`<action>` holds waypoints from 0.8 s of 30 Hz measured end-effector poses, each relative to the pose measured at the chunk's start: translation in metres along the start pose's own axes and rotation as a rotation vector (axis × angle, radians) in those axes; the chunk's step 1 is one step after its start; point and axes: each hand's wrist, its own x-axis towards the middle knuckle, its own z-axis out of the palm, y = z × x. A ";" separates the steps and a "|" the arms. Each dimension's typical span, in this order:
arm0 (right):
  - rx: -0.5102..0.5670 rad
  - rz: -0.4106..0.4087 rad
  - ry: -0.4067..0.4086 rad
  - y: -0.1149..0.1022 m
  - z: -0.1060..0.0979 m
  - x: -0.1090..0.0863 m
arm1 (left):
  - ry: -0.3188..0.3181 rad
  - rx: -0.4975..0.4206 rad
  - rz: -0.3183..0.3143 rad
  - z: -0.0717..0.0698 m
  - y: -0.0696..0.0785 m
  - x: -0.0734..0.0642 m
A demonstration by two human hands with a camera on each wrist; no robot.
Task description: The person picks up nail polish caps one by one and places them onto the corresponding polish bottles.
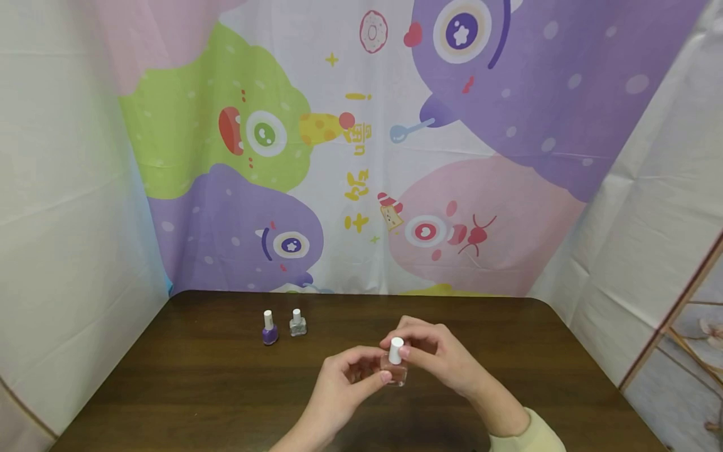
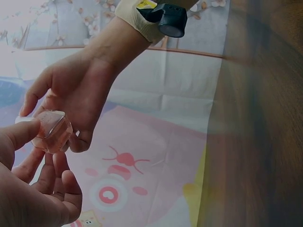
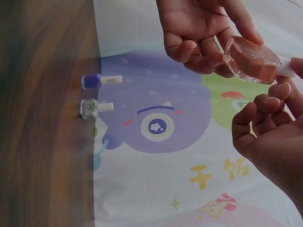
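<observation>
A nail polish bottle (image 1: 396, 371) with pinkish-brown polish and a white cap (image 1: 397, 350) is held up over the table between both hands. My left hand (image 1: 349, 381) pinches its glass body between thumb and fingers. At the cap, my right hand (image 1: 443, 358) grips with thumb and fingertips. The cap sits on the bottle's neck. In the left wrist view the clear glass base of the bottle (image 2: 54, 132) faces the camera. The right wrist view shows the bottle (image 3: 252, 60) lying sideways across the left fingers, its cap at the right thumb.
On the dark wooden table (image 1: 214, 389), a purple nail polish bottle (image 1: 270, 333) and a silver glitter one (image 1: 297, 324) stand upright at the back left, both with white caps. A cartoon-printed curtain (image 1: 361, 263) hangs behind the table, and pale cloth (image 1: 632, 238) hangs at the sides.
</observation>
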 end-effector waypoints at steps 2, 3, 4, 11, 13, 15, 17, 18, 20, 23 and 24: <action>-0.004 -0.006 0.006 0.000 0.000 0.000 | 0.002 0.002 -0.004 0.000 0.001 0.000; -0.008 -0.010 0.010 0.001 0.000 0.000 | 0.002 0.003 -0.008 0.000 0.001 0.000; -0.014 -0.013 0.013 0.001 0.000 0.000 | 0.003 0.003 -0.017 0.000 0.002 0.000; -0.058 -0.041 0.060 0.002 0.000 0.000 | 0.006 0.006 -0.049 0.000 0.004 0.000; -0.068 -0.043 0.075 0.002 0.000 0.000 | 0.006 0.005 -0.052 0.001 0.004 0.000; -0.070 -0.038 0.088 0.003 0.000 0.000 | 0.008 0.003 -0.051 0.001 0.004 0.000; -0.067 -0.037 0.099 0.003 0.001 -0.001 | 0.010 0.002 -0.046 0.001 0.004 0.000; -0.063 -0.038 0.104 0.004 0.001 -0.001 | 0.011 0.002 -0.042 0.001 0.004 0.000; -0.055 -0.036 0.113 0.004 0.002 0.000 | 0.014 0.004 -0.033 0.002 0.004 0.000; -0.049 -0.028 0.130 0.005 0.003 0.000 | 0.022 0.005 -0.028 0.003 0.004 0.000; -0.046 -0.022 0.135 0.005 0.004 0.000 | 0.024 0.005 -0.029 0.003 0.004 0.000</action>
